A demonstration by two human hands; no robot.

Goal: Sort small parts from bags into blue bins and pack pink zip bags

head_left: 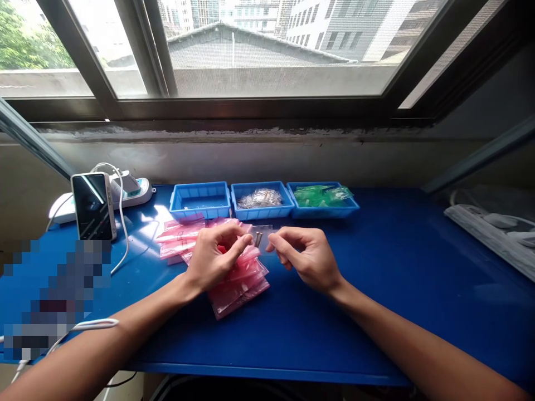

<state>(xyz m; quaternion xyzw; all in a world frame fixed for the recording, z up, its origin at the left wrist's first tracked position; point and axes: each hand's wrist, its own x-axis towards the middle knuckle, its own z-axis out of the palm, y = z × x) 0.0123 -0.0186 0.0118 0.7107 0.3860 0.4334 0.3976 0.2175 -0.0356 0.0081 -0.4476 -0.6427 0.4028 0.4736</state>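
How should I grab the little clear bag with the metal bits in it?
Probably pinch the clear bag by its upper edge, coming from above: it looks thin, the metal bits sit below that edge, and the left hand and right hand are at its two sides.

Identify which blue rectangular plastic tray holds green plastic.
The rightmost tray; the middle tray holds clear plastic, and the leftmost tray shows nothing green.

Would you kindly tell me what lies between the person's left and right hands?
In the head view, a small clear bag containing thin metal pieces spans the gap between the left hand and right hand.
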